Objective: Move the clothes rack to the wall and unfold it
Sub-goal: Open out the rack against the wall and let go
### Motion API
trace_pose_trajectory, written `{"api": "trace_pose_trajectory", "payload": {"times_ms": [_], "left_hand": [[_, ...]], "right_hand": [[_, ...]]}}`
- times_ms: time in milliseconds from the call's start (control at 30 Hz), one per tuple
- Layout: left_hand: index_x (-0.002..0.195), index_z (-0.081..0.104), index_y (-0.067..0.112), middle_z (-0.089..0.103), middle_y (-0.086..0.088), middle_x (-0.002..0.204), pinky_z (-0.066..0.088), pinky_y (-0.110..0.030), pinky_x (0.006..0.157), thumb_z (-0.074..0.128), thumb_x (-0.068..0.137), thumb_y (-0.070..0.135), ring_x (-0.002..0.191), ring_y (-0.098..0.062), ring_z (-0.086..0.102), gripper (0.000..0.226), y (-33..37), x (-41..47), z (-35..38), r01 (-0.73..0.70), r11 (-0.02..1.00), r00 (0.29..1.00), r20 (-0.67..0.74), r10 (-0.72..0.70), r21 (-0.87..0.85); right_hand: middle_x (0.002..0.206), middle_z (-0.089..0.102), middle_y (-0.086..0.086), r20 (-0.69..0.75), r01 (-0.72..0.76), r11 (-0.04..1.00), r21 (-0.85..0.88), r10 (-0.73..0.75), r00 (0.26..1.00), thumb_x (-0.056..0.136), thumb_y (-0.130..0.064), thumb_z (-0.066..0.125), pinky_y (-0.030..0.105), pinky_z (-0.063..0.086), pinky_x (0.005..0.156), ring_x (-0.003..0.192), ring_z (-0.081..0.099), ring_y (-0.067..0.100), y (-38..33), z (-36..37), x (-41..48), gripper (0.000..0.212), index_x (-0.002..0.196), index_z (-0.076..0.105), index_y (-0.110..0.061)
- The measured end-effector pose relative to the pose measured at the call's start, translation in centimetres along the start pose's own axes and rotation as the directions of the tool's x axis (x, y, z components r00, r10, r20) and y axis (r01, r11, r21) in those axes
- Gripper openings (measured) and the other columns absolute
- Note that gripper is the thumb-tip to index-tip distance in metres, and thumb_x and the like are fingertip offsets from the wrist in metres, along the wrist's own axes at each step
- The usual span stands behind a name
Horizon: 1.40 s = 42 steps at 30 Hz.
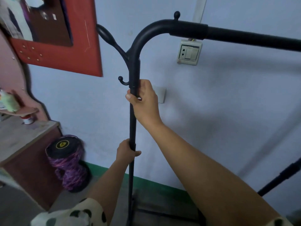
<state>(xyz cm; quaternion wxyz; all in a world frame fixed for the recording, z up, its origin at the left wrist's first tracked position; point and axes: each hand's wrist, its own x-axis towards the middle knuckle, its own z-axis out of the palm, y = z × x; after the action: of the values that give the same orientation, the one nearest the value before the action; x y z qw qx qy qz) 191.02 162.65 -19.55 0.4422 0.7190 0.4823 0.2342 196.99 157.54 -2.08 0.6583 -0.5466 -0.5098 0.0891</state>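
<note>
The black metal clothes rack [187,31] stands close to the pale blue wall [228,95]. Its left upright post runs down the middle of the view and curves at the top into a horizontal bar going right. A small hook and a long side arm stick out to the left of the post. My right hand [145,101] grips the post just below the hook. My left hand [126,151] grips the same post lower down. A second black leg of the rack shows at the lower right. The rack's base is only partly visible near the floor.
A red-framed mirror [91,46] hangs on the wall to the left. A wall socket and switch [189,52] sit behind the top bar. A purple and black hoverboard [68,162] leans at the wall's foot beside a brown cabinet [27,154].
</note>
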Motion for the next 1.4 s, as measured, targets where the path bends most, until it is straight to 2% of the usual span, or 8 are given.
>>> {"api": "trace_pose_trajectory", "payload": {"times_ms": [200,333,467,767,967,1100,1267,1400], "left_hand": [[0.076,0.055,0.011,0.065,-0.008,0.077,0.055,-0.039,0.073,0.080,0.065,0.012,0.078,-0.027,0.065,0.027,-0.5,4.4,-1.3,-0.026,0.999,0.998,0.065,0.023,0.045],[0.072,0.056,0.012,0.062,-0.003,0.071,0.051,-0.035,0.067,0.081,0.065,0.012,0.073,-0.025,0.063,0.027,-1.2,6.6,-1.9,-0.012,0.999,0.996,0.093,0.008,0.045],[0.072,0.057,0.011,0.065,-0.006,0.075,0.051,-0.035,0.067,0.082,0.065,0.012,0.074,-0.025,0.064,0.026,-1.8,8.5,-2.5,-0.009,0.999,0.994,0.105,0.004,0.041],[0.071,0.058,0.011,0.065,-0.006,0.072,0.054,-0.037,0.067,0.082,0.064,0.014,0.072,-0.025,0.065,0.026,-1.7,11.0,-2.8,-0.050,0.997,0.989,0.145,0.041,0.060],[0.072,0.057,0.011,0.064,-0.005,0.074,0.055,-0.038,0.071,0.083,0.063,0.015,0.074,-0.024,0.064,0.028,-1.7,11.7,-3.0,-0.058,0.995,0.982,0.184,0.042,0.080],[0.075,0.056,0.012,0.061,-0.002,0.074,0.050,-0.032,0.066,0.084,0.063,0.016,0.073,-0.021,0.062,0.031,-1.9,11.8,-3.5,-0.049,0.994,0.982,0.189,0.029,0.102],[0.080,0.058,0.012,0.060,0.002,0.074,0.049,-0.033,0.067,0.085,0.062,0.022,0.075,-0.022,0.062,0.035,-2.0,11.9,-4.0,-0.048,0.985,0.986,0.168,0.019,0.167],[0.082,0.058,0.011,0.063,-0.002,0.077,0.053,-0.037,0.070,0.086,0.062,0.023,0.077,-0.025,0.064,0.036,-1.8,11.5,-3.6,-0.031,0.981,0.992,0.123,0.007,0.192]], "right_hand": [[0.084,0.067,-0.002,-0.012,-0.042,0.999,-0.029,0.041,0.999,0.081,-0.003,0.065,0.031,0.053,0.076,0.083,0.067,0.020,2.4,2.1,3.0,0.029,0.103,0.051,-0.015],[0.082,0.066,-0.003,-0.036,-0.050,0.998,-0.040,0.049,0.998,0.079,-0.002,0.066,0.037,0.055,0.077,0.081,0.068,0.019,3.8,3.7,4.3,0.029,0.101,0.051,-0.014],[0.083,0.067,-0.003,-0.043,-0.072,0.995,-0.063,0.069,0.997,0.079,-0.004,0.067,0.041,0.057,0.080,0.082,0.069,0.019,5.0,5.2,5.4,0.029,0.100,0.051,-0.016],[0.084,0.067,-0.004,-0.078,-0.068,0.992,-0.105,0.060,0.995,0.080,-0.004,0.069,0.034,0.057,0.078,0.082,0.069,0.017,5.9,5.9,7.1,0.030,0.098,0.050,-0.019],[0.087,0.066,-0.002,-0.072,-0.073,0.994,-0.087,0.067,0.995,0.080,-0.003,0.068,0.038,0.057,0.082,0.085,0.068,0.020,6.3,6.1,7.3,0.031,0.103,0.051,-0.015],[0.094,0.068,0.005,-0.047,-0.085,0.991,-0.102,0.080,0.996,0.083,-0.003,0.066,0.042,0.057,0.086,0.089,0.068,0.021,6.3,6.5,7.1,0.033,0.111,0.052,-0.013],[0.108,0.071,0.009,0.032,-0.104,0.978,-0.181,0.111,0.993,0.086,-0.004,0.064,0.037,0.052,0.097,0.101,0.067,0.021,6.8,5.1,6.6,0.043,0.126,0.053,-0.014],[0.115,0.068,0.013,-0.023,-0.192,0.944,-0.267,0.193,0.981,0.089,-0.006,0.063,0.031,0.050,0.096,0.101,0.065,0.019,8.0,1.4,5.2,0.037,0.125,0.056,-0.009]]}}
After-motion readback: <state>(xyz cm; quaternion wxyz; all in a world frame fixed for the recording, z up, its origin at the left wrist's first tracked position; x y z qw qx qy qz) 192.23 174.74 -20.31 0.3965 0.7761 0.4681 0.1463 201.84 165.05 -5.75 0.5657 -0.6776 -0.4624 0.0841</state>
